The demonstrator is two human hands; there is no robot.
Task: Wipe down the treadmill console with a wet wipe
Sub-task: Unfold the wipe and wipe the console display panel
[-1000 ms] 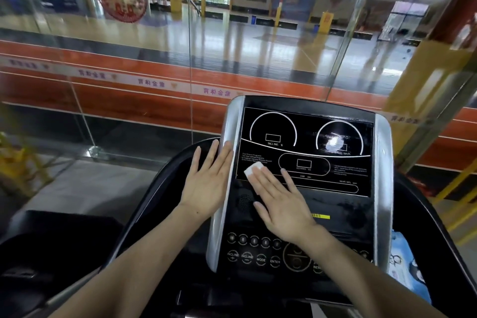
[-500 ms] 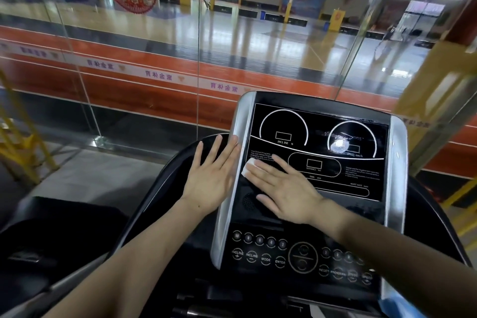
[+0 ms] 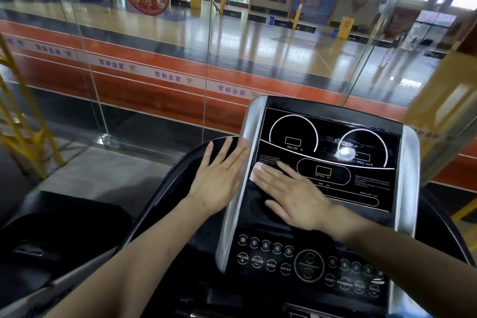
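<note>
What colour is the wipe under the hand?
White: the wet wipe peeks out beneath the right hand's fingers in the head view.

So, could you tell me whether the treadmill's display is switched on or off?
Off, apparently: the display windows are dark, showing only printed outlines and a glare spot.

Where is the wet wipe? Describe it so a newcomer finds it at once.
Start at the treadmill console, the black panel framed by silver side rails. Go to its left edge, beside the block of small white text, where the right hand lies flat. The wet wipe is the small white folded pad peeking out from under those fingers, the only white cloth-like patch on the dark panel.
</note>
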